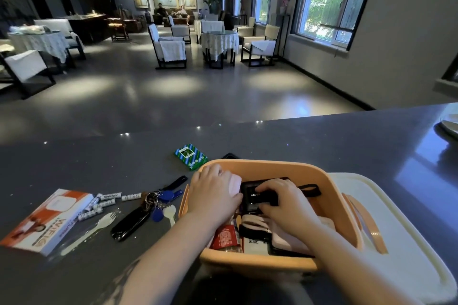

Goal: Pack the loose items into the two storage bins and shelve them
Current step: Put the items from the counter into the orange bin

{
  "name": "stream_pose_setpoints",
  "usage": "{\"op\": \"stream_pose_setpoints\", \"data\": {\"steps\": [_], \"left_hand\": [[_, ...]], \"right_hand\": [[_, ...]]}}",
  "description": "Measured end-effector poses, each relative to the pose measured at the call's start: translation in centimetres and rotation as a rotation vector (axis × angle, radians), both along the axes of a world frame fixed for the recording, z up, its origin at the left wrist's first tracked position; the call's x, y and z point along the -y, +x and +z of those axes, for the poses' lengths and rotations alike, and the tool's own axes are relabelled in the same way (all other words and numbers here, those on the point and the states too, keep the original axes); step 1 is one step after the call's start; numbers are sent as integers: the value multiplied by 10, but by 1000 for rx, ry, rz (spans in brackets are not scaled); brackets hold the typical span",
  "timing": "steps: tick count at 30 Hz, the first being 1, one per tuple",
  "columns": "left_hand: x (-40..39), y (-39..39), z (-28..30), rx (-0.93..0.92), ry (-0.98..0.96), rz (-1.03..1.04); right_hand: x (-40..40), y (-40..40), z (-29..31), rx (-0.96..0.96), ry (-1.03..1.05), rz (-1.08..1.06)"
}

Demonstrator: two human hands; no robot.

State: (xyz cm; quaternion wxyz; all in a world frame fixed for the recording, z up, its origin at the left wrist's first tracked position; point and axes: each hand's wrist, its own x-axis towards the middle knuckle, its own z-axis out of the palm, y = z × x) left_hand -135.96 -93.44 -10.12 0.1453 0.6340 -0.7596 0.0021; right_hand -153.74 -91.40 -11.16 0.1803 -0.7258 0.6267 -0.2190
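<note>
I am standing at a dark grey counter (pixel 322 136), looking down at my two bare hands working inside an orange bin (pixel 342 195). My right hand (pixel 285 203) is curled over a small black charger block (pixel 252 202), fingers wrapped across its top, seemingly to seat it among the things already packed. My left hand (pixel 213 195) lies over a pale pink object (pixel 235 187) at the bin's left wall; its fingers look bent around it, probably keeping it out of the way so the charger has room. Lower in the bin I can see a red packet (pixel 224 236) and a white card with a square code (pixel 256 245), lying toward my side.

A white bin (pixel 401 242) sits touching the orange one on its right, with an orange handle (pixel 366 225) lying across it; I cannot tell what it holds.

Still loose on the counter to the left: an orange and white box (pixel 44 220), several small batteries (pixel 106 202) just beside it, two pale plastic sporks (pixel 99 226), a bunch of keys with blue tags (pixel 158 203) and a black folding knife (pixel 131 226). A green card pack (pixel 190 156) lies just beyond the orange bin.

I judge the packing about half done, with shelving not yet begun.
</note>
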Motion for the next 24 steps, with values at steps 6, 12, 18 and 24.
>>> {"op": "stream_pose_setpoints", "data": {"steps": [6, 12, 18, 24], "left_hand": [[-13, 21, 2, -220, 30, 6], [-37, 72, 1, -529, -95, 118], [-60, 153, -17, -572, -40, 296], [-78, 218, -36, -619, 17, 404]], "right_hand": [[1, 15, 12, -24, -27, 25], [-5, 75, 30, 81, 9, 95], [-19, 148, 31, 107, -75, 218], [-18, 190, 21, 143, -53, 252]]}}
